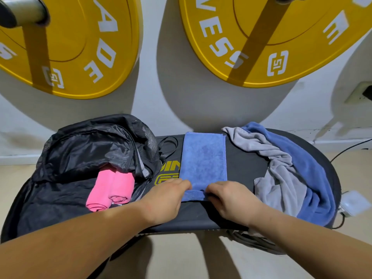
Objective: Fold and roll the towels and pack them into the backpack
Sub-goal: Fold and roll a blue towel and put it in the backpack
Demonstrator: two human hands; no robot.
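A folded blue towel (203,162) is laid flat in the middle of the black desk (241,160), and its near edge is turned up and pinched by the fingers of the left hand (168,200) and the right hand (229,200). Left of this towel, an open black backpack (90,150) is seen with two rolled pink towels (111,190) inside. Right of it, a grey towel (279,174) and another blue towel (310,172) are heaped unfolded.

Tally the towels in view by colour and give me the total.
Pink towels, rolled, in the backpack: 2
Blue folded towel under both hands: 1
Blue loose towel: 1
Grey loose towel: 1
Total: 5
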